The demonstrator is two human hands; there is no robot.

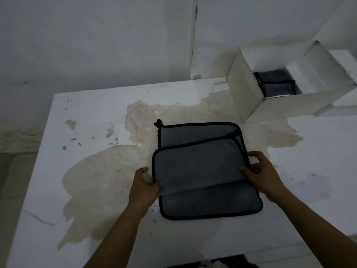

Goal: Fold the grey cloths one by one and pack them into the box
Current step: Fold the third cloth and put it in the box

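- As the head camera looks down, a grey cloth edged in black lies flat on the white table, about mid-table and right in front of the person.
- Over it sits a raised grey flap, its black-trimmed far edge running across the flat layer; I cannot tell whether it is the same cloth doubled over or a second one.
- The left hand is at the flap's left edge, thumb on top and fingers curled under, pinching the fabric.
- The right hand mirrors it at the right edge, thumb laid on the grey surface and fingers bent round the black trim, gripping it.
- Both forearms reach in from the bottom of the picture, one on each side of the cloth.
- Far right, a white box stands open at the table's back corner, apart from the cloth on the table.
- Inside the box, folded grey cloths with black edging lie at the bottom.
- A large beige patch of worn surface spreads across the tabletop, running under the cloth.
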